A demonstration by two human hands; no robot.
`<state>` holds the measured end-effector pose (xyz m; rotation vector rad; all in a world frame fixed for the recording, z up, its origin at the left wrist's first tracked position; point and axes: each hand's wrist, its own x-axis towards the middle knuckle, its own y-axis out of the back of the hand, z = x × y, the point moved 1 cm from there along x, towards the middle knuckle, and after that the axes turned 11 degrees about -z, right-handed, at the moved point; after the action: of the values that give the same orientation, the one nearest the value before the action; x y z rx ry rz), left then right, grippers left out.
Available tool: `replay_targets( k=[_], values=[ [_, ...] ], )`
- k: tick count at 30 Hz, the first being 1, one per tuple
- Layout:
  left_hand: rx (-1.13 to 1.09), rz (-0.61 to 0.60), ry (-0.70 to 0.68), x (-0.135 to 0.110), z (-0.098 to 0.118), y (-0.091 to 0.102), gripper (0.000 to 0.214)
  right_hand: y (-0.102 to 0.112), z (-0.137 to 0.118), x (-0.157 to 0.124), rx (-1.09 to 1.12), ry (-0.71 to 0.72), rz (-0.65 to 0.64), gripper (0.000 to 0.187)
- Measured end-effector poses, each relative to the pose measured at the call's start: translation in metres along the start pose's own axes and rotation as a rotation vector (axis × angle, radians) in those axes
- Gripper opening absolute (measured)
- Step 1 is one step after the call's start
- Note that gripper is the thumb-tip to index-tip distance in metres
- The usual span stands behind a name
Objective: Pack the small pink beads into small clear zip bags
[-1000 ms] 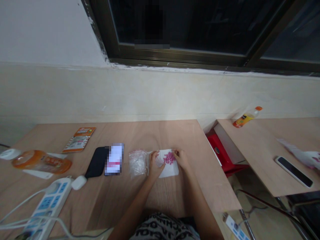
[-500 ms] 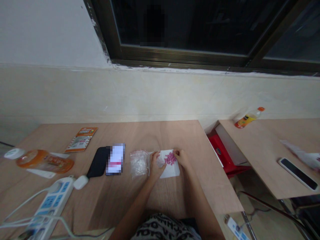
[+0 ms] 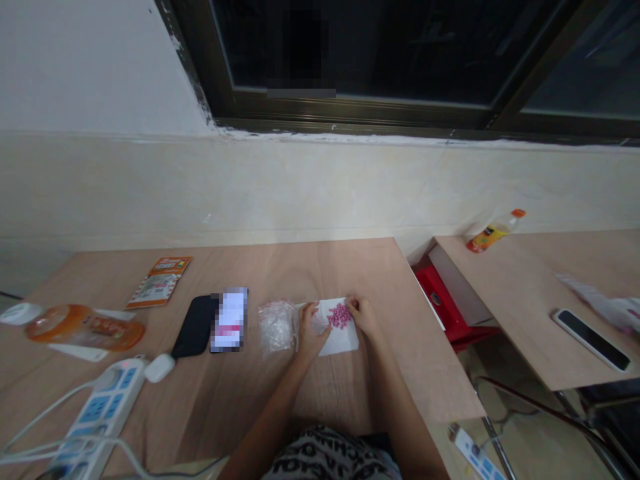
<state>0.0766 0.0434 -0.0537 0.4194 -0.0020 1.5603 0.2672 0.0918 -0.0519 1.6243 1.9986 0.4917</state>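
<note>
Small pink beads [image 3: 339, 317] lie in a loose cluster on a sheet of white paper [image 3: 345, 343] on the desk. My left hand [image 3: 311, 335] rests at the paper's left side, thumb and fingers curved round what looks like a small clear plastic bag [image 3: 319, 324]. At the paper's upper right corner is my right hand [image 3: 363, 313], its fingers pinched together beside the beads; anything between them is too small to make out. Just left of my left hand lies a larger clear bag [image 3: 277, 327] with transparent contents and a reddish seal line.
To the left lie a lit phone [image 3: 229, 320], a black case [image 3: 195, 325], a white earbud case [image 3: 159, 367], an orange packet [image 3: 159, 283], an orange drink bottle [image 3: 85, 327] and a power strip [image 3: 103, 413] with cables. A gap separates the second desk [image 3: 530, 300] on the right.
The camera view has shifted slightly. Both hands stay at the paper in nearly the same pose, and the beads look unchanged.
</note>
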Motion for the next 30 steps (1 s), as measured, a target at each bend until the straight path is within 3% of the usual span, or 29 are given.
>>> replay_targets(
  k=[5,10,14,18,23,30],
  values=[
    [-0.007,0.006,0.004,0.0,0.0,0.0,0.061,-0.005,-0.016,-0.004,0.135,0.081,0.02,0.029],
    [0.002,0.015,0.007,0.0,0.0,-0.001,0.06,-0.025,-0.04,-0.011,0.258,0.194,-0.154,0.025],
    [0.007,0.027,-0.004,0.0,0.0,-0.001,0.059,-0.037,-0.048,-0.014,0.186,0.237,-0.247,0.018],
    [0.021,0.025,-0.019,0.0,-0.001,-0.001,0.06,-0.029,-0.037,-0.012,0.22,0.207,-0.185,0.021],
    [0.024,0.015,-0.007,0.0,-0.002,0.0,0.06,-0.002,-0.012,-0.01,0.065,0.064,0.044,0.025],
    [0.01,0.016,0.01,0.0,0.0,0.0,0.06,0.008,0.004,-0.01,-0.037,0.021,0.02,0.028]
  ],
)
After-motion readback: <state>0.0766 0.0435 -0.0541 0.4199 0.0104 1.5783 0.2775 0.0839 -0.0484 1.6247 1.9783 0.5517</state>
